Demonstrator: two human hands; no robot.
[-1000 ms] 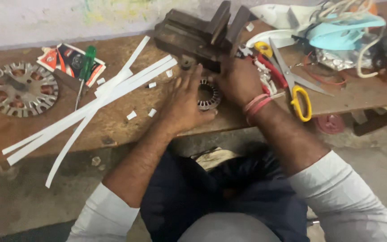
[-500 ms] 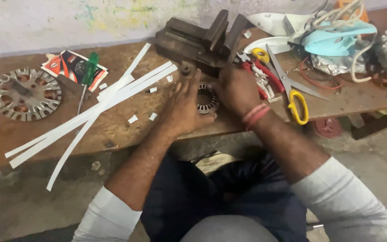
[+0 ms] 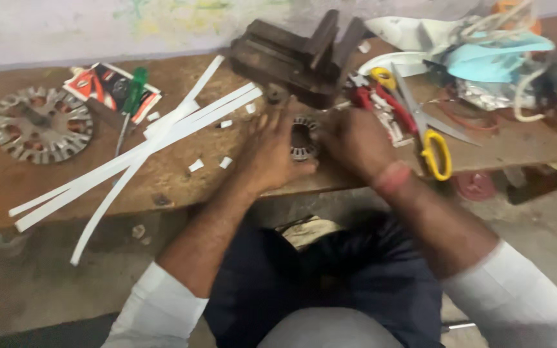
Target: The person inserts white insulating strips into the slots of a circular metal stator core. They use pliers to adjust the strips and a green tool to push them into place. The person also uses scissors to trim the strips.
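From my feed, the left hand (image 3: 272,154) and right hand (image 3: 356,142) are both cupped around a small round stator core (image 3: 302,138), fingers closed on its sides. It sits at the front edge of the wooden bench (image 3: 182,187), just below the dark vise (image 3: 298,51). It's blurry, so I can't swear how tight the grip is. Yellow-handled scissors (image 3: 433,145) lie right of the hands, white paper strips (image 3: 136,154) left, and a bigger slotted metal disc (image 3: 40,125) sits far left.

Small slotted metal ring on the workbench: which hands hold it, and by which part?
Both hands hold the slotted metal ring: left hand grips its left outer rim, right hand its right rim.
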